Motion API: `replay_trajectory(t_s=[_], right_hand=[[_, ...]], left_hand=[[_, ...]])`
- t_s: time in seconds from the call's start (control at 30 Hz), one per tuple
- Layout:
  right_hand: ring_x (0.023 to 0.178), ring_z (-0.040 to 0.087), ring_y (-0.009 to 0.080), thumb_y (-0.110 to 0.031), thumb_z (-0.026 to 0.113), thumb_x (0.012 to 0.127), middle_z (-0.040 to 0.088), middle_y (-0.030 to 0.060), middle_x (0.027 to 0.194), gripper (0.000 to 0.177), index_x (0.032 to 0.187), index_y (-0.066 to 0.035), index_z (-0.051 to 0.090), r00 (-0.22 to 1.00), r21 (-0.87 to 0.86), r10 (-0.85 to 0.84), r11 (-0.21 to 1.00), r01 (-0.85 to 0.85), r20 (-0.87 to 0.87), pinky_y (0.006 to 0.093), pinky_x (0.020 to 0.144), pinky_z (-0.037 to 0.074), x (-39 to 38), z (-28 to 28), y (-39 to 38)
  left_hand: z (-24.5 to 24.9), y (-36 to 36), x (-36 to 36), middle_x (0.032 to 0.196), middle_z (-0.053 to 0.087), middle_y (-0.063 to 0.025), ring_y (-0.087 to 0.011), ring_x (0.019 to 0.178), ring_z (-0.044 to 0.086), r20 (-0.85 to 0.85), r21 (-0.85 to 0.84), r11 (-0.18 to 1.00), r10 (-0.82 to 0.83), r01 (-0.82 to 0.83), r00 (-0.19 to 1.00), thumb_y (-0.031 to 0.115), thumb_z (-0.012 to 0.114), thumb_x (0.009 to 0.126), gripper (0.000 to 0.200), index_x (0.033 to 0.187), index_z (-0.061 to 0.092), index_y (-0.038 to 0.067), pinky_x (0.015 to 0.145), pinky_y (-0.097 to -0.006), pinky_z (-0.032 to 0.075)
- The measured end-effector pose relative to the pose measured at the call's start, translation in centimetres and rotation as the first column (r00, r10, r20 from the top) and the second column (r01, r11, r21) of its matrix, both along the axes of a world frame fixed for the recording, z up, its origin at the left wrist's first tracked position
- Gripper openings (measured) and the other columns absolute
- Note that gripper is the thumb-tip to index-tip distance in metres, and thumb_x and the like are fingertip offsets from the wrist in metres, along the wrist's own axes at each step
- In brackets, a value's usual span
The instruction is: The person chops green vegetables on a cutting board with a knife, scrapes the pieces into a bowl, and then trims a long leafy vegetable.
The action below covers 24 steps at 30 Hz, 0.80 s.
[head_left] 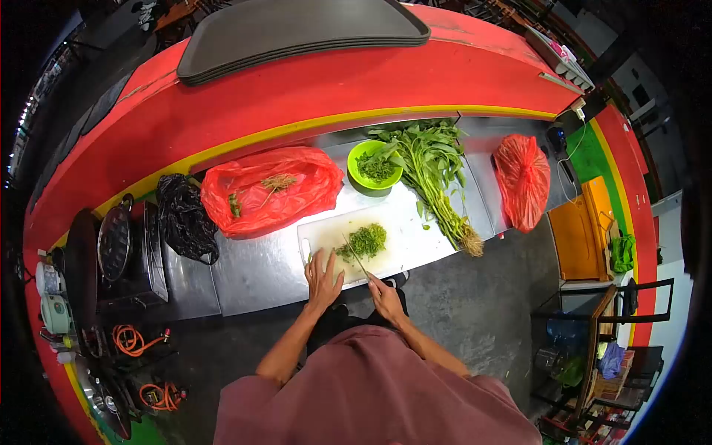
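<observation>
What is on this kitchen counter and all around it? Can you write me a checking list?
Surface: steel counter with a white cutting board on it.
Job's things: chopped greens on the board; knife; leafy bunch; green bowl holding leaves.
Clutter: red bag, second red bag, black bag.
Hands: left hand flat on the board beside the greens; right hand grips the knife.
Cables: orange hoses coiled low at left; thin wire at far right.
Surroundings: red ledge with stacked dark trays; pot at left.
</observation>
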State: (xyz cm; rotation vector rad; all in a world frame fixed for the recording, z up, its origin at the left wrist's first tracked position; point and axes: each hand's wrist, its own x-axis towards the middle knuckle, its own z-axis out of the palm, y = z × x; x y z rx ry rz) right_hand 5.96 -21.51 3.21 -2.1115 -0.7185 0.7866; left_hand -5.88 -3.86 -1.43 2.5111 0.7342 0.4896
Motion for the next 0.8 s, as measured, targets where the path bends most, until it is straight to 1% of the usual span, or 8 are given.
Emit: replay_trajectory(t_s=[0.07,0.13,0.23,0.4,0.5,0.67,0.77,0.8], right_hand=[[0.078,0.068,0.0441,-0.036,0.047,0.104,0.067,0.0282,0.08,0.041,0.139,-0.015,0.057,1.0,-0.022,-0.022,1.0,0.022,-0.02,0.0473,0.073,0.052,0.3,0.4,-0.8],[0.07,0.068,0.0358,-0.036,0.047,0.105,0.066,0.0248,0.078,0.042,0.138,-0.013,0.057,0.998,-0.046,-0.042,0.998,0.04,-0.044,0.0427,0.07,0.051,0.5,0.9,-1.4],[0.076,0.069,0.0363,-0.036,0.048,0.105,0.067,0.0258,0.085,0.042,0.138,-0.012,0.057,0.997,-0.15,-0.057,0.987,0.049,-0.051,0.0416,0.073,0.051,1.2,0.7,-1.8],[0.095,0.07,0.0385,-0.035,0.048,0.104,0.068,0.0279,0.1,0.044,0.135,-0.005,0.058,0.956,-0.073,-0.293,0.954,0.29,-0.033,0.0412,0.081,0.051,3.8,-2.0,-2.1],[0.071,0.063,0.0235,-0.036,0.045,0.105,0.066,0.015,0.076,0.046,0.133,-0.002,0.059,0.956,0.012,-0.283,0.959,0.283,0.083,0.0385,0.069,0.05,6.3,-3.1,-2.1],[0.074,0.065,0.0254,-0.038,0.046,0.104,0.065,0.0196,0.077,0.046,0.131,-0.003,0.06,0.954,0.055,-0.268,0.963,0.262,0.137,0.0392,0.072,0.051,7.3,-2.1,-0.9],[0.069,0.065,0.0236,-0.04,0.047,0.104,0.064,0.019,0.073,0.048,0.134,-0.005,0.059,0.983,-0.15,-0.172,0.972,0.179,0.059,0.0397,0.068,0.051,6.9,-1.5,-0.5],[0.066,0.065,0.0229,-0.04,0.048,0.104,0.063,0.0176,0.071,0.049,0.136,-0.005,0.059,0.989,-0.102,-0.125,0.986,0.133,0.076,0.0391,0.066,0.051,7.1,-1.8,-0.6]], left_hand=[[-0.2,0.5,0.9,0.16,0.017,-0.0288,-0.0448,0.149,0.015,-0.109,-0.055,0.998,0.025,-0.032,0.994,0.045,0.067,0.088,0.09,0.155,0.025,0.002,0.117,-0.058,0.015],[-0.1,0.2,2.0,0.16,0.014,-0.0297,-0.0451,0.149,0.012,-0.113,-0.048,0.999,0.002,-0.008,0.994,0.049,0.067,0.087,0.096,0.155,0.021,-0.001,0.119,-0.0574,0.013],[-0.2,-0.3,3.9,0.161,0.007,-0.0321,-0.0451,0.151,0.005,-0.125,-0.022,0.999,-0.033,0.03,0.992,0.059,0.066,0.084,0.109,0.154,0.016,-0.008,0.121,-0.056,0.008],[-0.1,0.1,7.6,0.16,0.012,-0.0322,-0.0444,0.151,0.009,-0.123,0.047,0.998,-0.033,0.039,0.992,0.056,0.067,0.085,0.102,0.153,0.023,-0.006,0.122,-0.054,0.011],[0.0,0.6,9.1,0.159,0.019,-0.0296,-0.0416,0.15,0.016,-0.078,0.03,0.996,-0.085,0.088,0.993,0.047,0.069,0.087,0.089,0.149,0.033,-0.005,0.122,-0.0502,0.015],[-0.6,1.0,11.0,0.154,0.033,-0.0265,-0.0407,0.145,0.029,0.072,-0.037,0.977,-0.205,0.208,0.976,0.037,0.069,0.09,0.078,0.147,0.035,-0.005,0.12,-0.0482,0.024],[-0.1,0.8,11.8,0.15,0.039,-0.0262,-0.041,0.141,0.036,0.212,-0.114,0.967,-0.2,0.227,0.957,0.033,0.069,0.091,0.073,0.145,0.038,-0.004,0.118,-0.0489,0.028],[-0.1,0.8,12.1,0.149,0.041,-0.0259,-0.0408,0.14,0.037,0.247,-0.161,0.956,-0.202,0.246,0.948,0.033,0.069,0.091,0.071,0.145,0.039,-0.004,0.117,-0.0488,0.029]])
